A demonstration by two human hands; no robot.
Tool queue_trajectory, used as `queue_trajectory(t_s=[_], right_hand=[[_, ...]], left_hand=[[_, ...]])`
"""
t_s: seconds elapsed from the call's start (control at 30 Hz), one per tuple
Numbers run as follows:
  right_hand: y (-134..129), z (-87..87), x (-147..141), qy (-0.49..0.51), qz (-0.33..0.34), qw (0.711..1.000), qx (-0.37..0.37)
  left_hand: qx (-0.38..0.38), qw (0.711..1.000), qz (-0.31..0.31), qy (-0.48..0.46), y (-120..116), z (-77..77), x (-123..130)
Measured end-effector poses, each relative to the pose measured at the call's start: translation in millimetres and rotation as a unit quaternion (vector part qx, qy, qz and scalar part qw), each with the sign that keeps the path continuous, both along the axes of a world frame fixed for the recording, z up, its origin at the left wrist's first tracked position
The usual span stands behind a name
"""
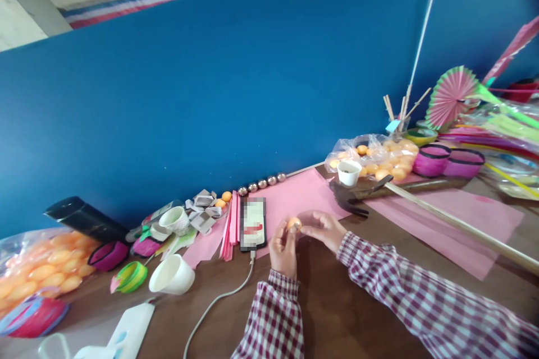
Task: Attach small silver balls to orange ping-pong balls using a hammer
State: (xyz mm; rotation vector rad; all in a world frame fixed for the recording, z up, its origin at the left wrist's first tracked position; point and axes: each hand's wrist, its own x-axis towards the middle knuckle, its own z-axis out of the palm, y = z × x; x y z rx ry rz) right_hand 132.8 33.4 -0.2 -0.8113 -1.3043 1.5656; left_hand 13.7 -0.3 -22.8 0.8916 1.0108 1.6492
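Note:
My left hand (283,248) is closed around a small orange ball (294,224), which it holds up over the brown table (332,314). From the right, my right hand (324,229) reaches to the same ball, its thumb and fingertips pinched at the ball's side. A small pale spot shows on the ball between the fingers; what it is I cannot make out. Just left of the hands lies a phone (253,224) with a white cable (219,295), on pink paper (290,196).
Bags of orange balls (54,266) stand at the left and back right (391,160). A hammer (349,199), a long stick (458,224), white cups (172,275), a row of shiny balls (263,184) and a power strip (130,331) surround the hands. A blue panel (210,84) rises behind.

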Motion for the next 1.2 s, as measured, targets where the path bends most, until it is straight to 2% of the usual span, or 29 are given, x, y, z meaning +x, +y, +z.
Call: queue_trajectory(t_s=[0.13, 0.47, 0.67, 0.8, 1.0, 1.2], right_hand=[[-0.2, 0.0, 0.8, -0.02, -0.005, 1.0, -0.013], [-0.1, -0.6, 2.2, -0.044, -0.005, 0.999, 0.008], [2.2, -5.1, 1.3, -0.046, -0.017, 0.999, -0.004], [2.7, -5.2, -0.2, -0.058, -0.029, 0.998, 0.005], [-1.9, -0.6, -2.3, -0.088, -0.069, 0.993, 0.043], [-6.0, 0.7, -3.6, -0.104, -0.08, 0.987, 0.089]], left_hand=[[-0.007, 1.0, 0.012, 0.007, -0.4, 0.2, 0.5], [-0.019, 0.999, 0.023, 0.027, 0.4, -5.4, -1.3], [-0.011, 0.996, 0.045, 0.077, -1.2, -1.2, -0.2], [-0.028, 0.998, 0.036, 0.032, -1.4, 2.3, 1.5], [-0.047, 0.994, -0.016, -0.098, -1.8, 5.2, 3.0], [-0.04, 0.997, 0.002, -0.06, -0.6, 3.6, 1.8]])
